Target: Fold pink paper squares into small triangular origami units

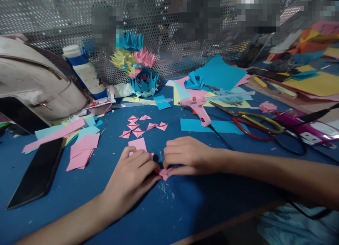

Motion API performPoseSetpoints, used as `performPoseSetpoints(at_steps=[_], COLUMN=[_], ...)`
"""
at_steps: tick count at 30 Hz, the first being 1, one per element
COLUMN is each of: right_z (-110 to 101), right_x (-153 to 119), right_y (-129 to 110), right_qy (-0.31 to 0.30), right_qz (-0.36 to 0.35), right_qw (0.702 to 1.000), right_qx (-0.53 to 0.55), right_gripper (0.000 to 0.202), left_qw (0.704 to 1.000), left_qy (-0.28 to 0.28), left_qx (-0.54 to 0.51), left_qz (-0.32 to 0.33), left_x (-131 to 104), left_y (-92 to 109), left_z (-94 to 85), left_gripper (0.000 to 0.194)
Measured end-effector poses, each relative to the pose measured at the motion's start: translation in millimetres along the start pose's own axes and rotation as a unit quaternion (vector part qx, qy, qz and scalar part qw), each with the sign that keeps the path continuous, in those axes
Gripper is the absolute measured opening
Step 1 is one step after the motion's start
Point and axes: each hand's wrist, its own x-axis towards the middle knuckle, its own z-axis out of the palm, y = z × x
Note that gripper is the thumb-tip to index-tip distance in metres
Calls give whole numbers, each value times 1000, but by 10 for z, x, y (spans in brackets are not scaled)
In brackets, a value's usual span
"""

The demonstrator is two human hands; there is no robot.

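A small folded piece of pink paper (164,174) lies low on the blue table, pinched from both sides. My left hand (134,171) grips its left edge between thumb and fingers. From the right, my right hand (189,155) holds the other edge the same way. Just beyond my left fingers is a flat pink paper square (138,144), partly covered by that hand. Farther back sit several small folded pink paper pieces (132,126) in a loose cluster. The fingers hide part of the paper being held.
A pink glue gun (197,107) and large scissors (243,119) lie behind my right hand. Left are a black phone (37,172), pink paper squares (83,149), a bottle (86,72) and a bag (34,72). Paper flowers (144,82) stand against the perforated metal panel (164,29).
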Motion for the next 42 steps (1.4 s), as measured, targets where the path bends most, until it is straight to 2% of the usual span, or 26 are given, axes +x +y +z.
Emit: performPoseSetpoints(at_steps=[11, 18, 25, 28, 31, 34, 38, 42], right_z=[-46, -54, -31, -7, -1, -9, -8, 8], right_x=[4, 4, 25, 23, 21, 19, 13, 8], right_y=[-16, -32, -91, -93, -98, -116, -144, -157], right_qy=[0, 17, 2, -7, -9, -18, -14, 2], right_qz=[83, 77, 157, 170, 180, 188, 191, 203], right_qw=[987, 986, 972, 972, 973, 973, 975, 970], right_qx=[134, 148, 175, 163, 144, 131, 111, 131], right_gripper=[14, 15, 11, 7, 4, 11, 11, 9], left_qw=[998, 997, 996, 999, 997, 988, 988, 989], left_qy=[0, -8, -18, -2, 25, 38, 28, 29], left_qx=[-57, -59, -73, -31, 48, 109, 106, 97], left_qz=[-24, -38, -57, -30, 49, 102, 108, 106], left_x=[29, 48, 43, 30, -6, -60, -114, -127], left_y=[-27, -11, 44, 60, 82, 106, 117, 108], left_z=[-17, -24, -8, 9, 26, 32, 26, 26], left_gripper=[10, 13, 13, 14, 19, 28, 37, 38])
